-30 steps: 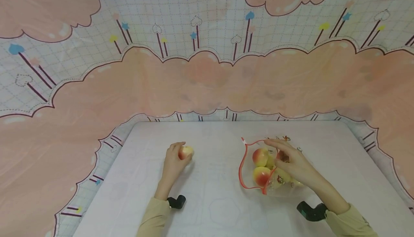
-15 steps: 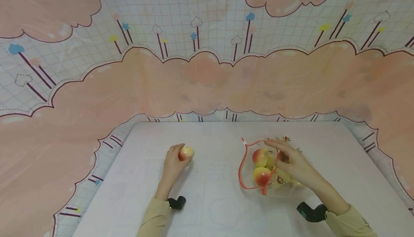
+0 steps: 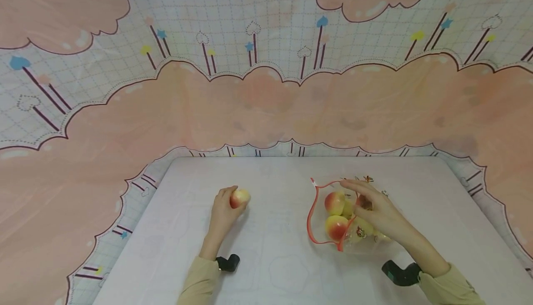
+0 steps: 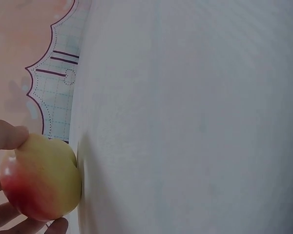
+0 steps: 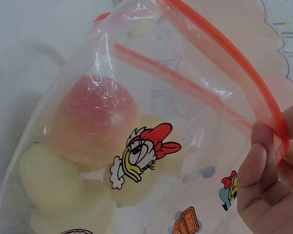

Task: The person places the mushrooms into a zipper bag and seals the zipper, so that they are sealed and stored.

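Note:
My left hand (image 3: 222, 211) grips a red-and-yellow apple (image 3: 241, 198) on the left side of the table. In the left wrist view, fingertips curl round the apple (image 4: 46, 178), its side close to the white surface. On the right, my right hand (image 3: 376, 208) pinches the orange zip rim of a clear plastic zip bag (image 5: 200, 156) printed with cartoon ducks. The bag's mouth gapes toward the left. Inside show red-and-yellow fruit (image 3: 337, 227) and a pale yellow oval fruit (image 5: 50, 178); the right hand hides part of the contents in the head view.
A white table (image 3: 279, 231) lies under both hands. Behind it and along its sides hangs a pink-and-white patterned cloth (image 3: 266, 106). Black wrist-camera mounts (image 3: 228, 263) sit by the wrists, close above the tabletop.

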Action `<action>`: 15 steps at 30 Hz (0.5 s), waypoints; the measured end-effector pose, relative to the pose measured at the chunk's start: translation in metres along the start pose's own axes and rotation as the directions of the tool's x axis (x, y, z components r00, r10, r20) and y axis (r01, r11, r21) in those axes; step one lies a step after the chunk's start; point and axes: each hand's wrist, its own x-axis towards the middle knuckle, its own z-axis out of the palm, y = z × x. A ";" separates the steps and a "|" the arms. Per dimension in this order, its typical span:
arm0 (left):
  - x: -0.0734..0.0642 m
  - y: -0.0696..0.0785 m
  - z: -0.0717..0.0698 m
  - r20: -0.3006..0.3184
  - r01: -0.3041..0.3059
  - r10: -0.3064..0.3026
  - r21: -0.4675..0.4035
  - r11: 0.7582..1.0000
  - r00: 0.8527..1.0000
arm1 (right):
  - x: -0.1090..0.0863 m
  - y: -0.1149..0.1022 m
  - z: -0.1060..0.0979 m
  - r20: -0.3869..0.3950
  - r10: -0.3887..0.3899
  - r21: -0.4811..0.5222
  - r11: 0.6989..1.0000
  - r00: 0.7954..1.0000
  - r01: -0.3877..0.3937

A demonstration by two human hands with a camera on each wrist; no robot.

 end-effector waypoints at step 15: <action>-0.005 0.016 0.000 -0.019 -0.047 0.047 -0.012 0.999 0.999 | 0.000 0.001 0.001 -0.015 -0.032 -0.016 0.999 0.999 0.032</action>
